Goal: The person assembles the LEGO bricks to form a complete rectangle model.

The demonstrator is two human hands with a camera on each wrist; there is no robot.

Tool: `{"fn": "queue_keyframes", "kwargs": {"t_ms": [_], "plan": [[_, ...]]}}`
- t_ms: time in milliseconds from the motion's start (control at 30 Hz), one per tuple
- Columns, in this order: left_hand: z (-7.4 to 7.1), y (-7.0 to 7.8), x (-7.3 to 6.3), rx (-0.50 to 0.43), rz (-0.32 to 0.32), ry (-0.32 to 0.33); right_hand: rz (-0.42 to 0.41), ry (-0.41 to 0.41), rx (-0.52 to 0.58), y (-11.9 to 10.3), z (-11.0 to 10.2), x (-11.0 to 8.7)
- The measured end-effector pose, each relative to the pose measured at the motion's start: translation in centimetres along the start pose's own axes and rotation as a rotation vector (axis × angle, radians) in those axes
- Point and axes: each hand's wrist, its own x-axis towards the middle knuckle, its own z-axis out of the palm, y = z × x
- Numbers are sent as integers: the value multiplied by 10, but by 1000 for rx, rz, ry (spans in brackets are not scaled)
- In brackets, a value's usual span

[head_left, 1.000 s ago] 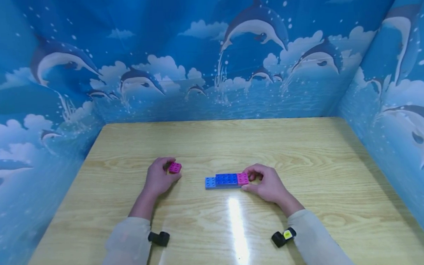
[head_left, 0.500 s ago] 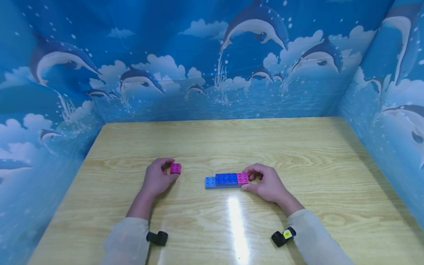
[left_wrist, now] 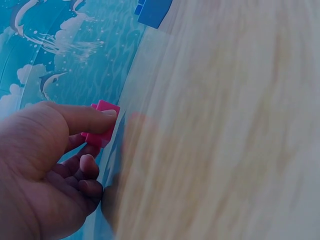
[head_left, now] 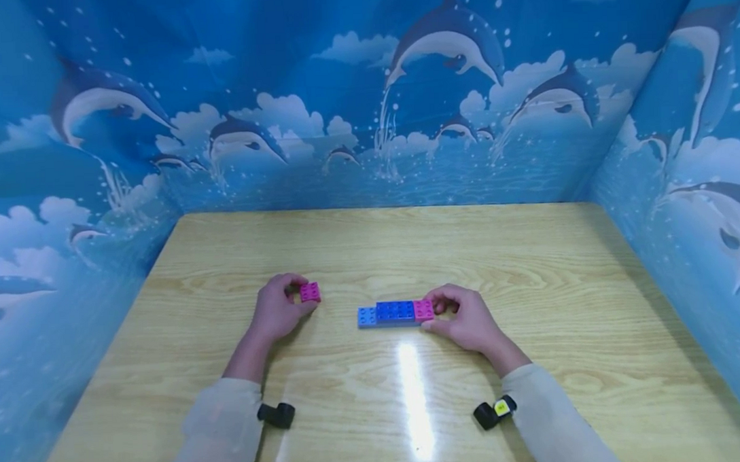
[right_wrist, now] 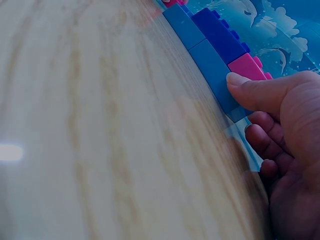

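My left hand (head_left: pixel 279 309) pinches a small pink toy brick (head_left: pixel 309 292) between thumb and fingers, left of the joined bricks. The left wrist view shows that pink brick (left_wrist: pixel 102 125) with its studs facing left, the thumb along its near side. On the table lies a two-layer row of bricks: light blue bricks (right_wrist: pixel 210 65) below, a dark blue brick (head_left: pixel 395 312) and another pink brick (head_left: pixel 424 311) on top. Two rows of studs show on the row's bare light blue left end (head_left: pixel 367 317). My right hand (head_left: pixel 467 319) grips the row's right end, thumb on the near side.
The wood-grain table (head_left: pixel 371 251) carries a bright strip of reflected light (head_left: pixel 416 399) in front of the bricks. Blue dolphin-print cloth (head_left: pixel 317 124) walls the back and both sides. Black cameras (head_left: pixel 277 416) sit at both wrists.
The pink brick in my left hand has turned a little and moved slightly right, toward the row. My right hand and the joined bricks stay in place.
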Motion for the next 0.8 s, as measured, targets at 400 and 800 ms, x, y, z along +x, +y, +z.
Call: {"fn": "queue_keyframes", "kwargs": {"t_ms": [400,800], "plan": [[6,17,-7,-30,57,-25,-1,-3,-2,1,1,0],[13,30,-12,-37,125,-80,1,0,6,1,0,0]]}}
